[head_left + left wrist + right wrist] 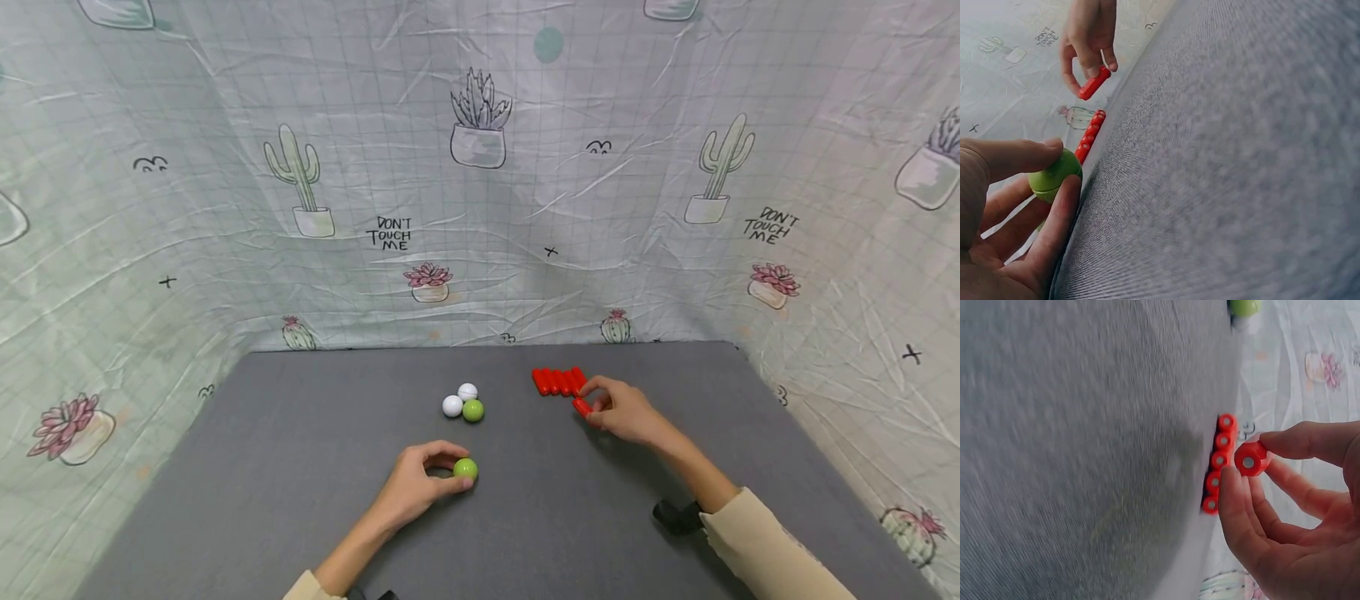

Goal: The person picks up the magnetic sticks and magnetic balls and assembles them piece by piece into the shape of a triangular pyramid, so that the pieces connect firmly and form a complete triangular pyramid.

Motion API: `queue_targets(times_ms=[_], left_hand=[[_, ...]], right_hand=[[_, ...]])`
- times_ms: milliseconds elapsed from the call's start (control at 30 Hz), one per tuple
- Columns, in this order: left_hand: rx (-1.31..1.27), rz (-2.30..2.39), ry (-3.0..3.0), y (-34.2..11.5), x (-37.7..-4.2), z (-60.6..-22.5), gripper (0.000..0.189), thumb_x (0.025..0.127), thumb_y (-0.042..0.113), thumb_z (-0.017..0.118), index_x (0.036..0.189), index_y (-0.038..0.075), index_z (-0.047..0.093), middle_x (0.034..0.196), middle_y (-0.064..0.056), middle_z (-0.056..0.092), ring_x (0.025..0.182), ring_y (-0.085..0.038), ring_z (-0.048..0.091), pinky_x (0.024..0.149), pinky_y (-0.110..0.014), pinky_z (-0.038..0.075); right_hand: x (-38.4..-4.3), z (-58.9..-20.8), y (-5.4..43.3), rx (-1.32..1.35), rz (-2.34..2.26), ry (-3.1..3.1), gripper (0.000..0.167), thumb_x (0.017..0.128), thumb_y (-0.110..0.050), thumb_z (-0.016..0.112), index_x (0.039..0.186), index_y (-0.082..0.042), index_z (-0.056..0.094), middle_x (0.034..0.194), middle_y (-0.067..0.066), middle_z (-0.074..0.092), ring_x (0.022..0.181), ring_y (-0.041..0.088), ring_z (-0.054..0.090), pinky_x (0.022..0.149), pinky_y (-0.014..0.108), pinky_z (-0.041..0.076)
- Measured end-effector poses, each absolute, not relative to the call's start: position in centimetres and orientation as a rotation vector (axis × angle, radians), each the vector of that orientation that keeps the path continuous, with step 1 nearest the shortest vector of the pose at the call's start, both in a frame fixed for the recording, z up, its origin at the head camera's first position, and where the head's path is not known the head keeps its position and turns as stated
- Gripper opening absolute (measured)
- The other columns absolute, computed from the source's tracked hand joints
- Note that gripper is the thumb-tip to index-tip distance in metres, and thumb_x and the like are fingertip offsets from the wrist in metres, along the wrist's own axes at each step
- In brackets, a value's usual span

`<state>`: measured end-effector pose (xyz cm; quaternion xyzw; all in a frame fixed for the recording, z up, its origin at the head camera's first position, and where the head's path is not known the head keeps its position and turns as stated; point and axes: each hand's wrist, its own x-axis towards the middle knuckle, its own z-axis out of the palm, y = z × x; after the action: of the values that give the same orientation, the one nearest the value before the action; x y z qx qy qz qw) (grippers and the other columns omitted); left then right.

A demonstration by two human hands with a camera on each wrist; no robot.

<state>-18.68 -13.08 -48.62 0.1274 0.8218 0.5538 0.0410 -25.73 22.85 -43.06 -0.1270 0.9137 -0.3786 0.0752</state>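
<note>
My left hand (420,483) pinches a green ball (465,469) between thumb and fingers, close over the grey table. A seam runs round this ball (1055,178) in the left wrist view. Farther off to the right, my right hand (626,410) holds a short red rod (582,407) by thumb and fingertips. The end of that rod (1250,460) has a pale round dot. Just beyond it several like rods (558,382) lie side by side in a row. Two white balls (452,406) and another green ball (473,411) sit clustered beyond my left hand.
The grey tabletop (300,467) runs back to a hanging cloth (525,283) printed with potted plants, which also encloses both sides. A black wrist strap piece (677,517) shows at the right forearm, by a beige sleeve (765,546).
</note>
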Motion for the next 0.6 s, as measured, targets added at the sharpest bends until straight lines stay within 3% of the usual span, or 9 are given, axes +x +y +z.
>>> queue_targets(times_ms=[600], left_hand=[[0.408,1.757,2.487,-13.2,-18.4,-49.0,0.037,0.079,0.018,0.089,0.113,0.01,0.077,0.101,-0.005,0.079,0.093,-0.011,0.072,0.087,-0.02,0.049]], right_hand=[[-23.3,-42.9,19.8,-0.597,-1.074,2.662,0.029,0.088,0.001,0.071,0.116,-0.001,0.065,0.089,0.004,0.064,0.074,0.015,0.058,0.064,0.026,0.049]])
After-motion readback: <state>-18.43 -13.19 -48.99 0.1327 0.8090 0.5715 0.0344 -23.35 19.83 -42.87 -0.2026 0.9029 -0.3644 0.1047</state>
